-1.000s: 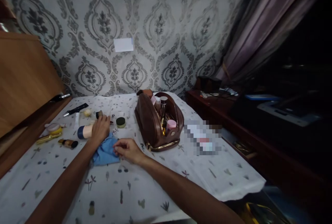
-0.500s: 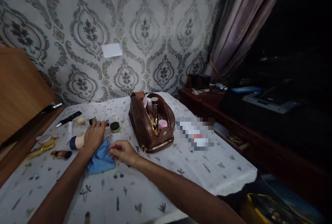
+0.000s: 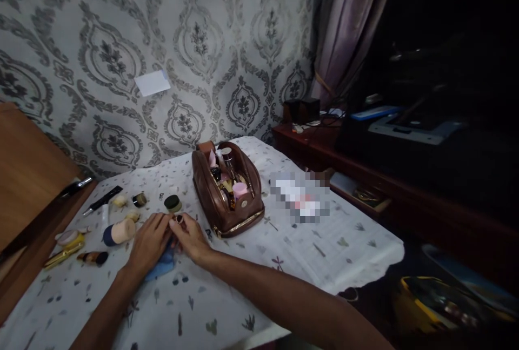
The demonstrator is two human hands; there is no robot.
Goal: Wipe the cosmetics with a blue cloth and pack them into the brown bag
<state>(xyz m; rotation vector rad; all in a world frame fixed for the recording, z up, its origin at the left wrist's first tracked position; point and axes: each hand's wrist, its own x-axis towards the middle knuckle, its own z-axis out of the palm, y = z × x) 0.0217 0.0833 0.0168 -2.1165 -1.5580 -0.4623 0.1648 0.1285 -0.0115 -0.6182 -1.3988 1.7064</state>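
Observation:
My left hand (image 3: 151, 241) and my right hand (image 3: 192, 237) meet over the table, left of the brown makeup bag (image 3: 208, 190). Between their closed fingers a small container with a dark round end (image 3: 179, 219) pokes out; most of it is hidden. A blue cloth (image 3: 161, 267) lies bunched under the hands, partly covered by them. Just beyond the fingertips sits a dark green-lidded jar (image 3: 172, 203). Beside my left hand lies a beige bottle with a navy cap (image 3: 119, 232). The bag stands unzipped, with a pink-lidded jar (image 3: 240, 190) and a silver-capped bottle (image 3: 227, 158) inside.
On the left of the patterned tablecloth (image 3: 227, 296) lie a small dark jar (image 3: 139, 200), a black tube (image 3: 103, 200), a gold tube (image 3: 65, 255) and a brown bottle (image 3: 93, 257). A blurred-out item (image 3: 300, 196) lies right of the bag. A dark red desk (image 3: 308, 142) adjoins.
My left hand has come nearer, bringing a small dark-ended container from among the cosmetics to my right hand. Both hands now close around it above the blue cloth. The view has turned slightly right.

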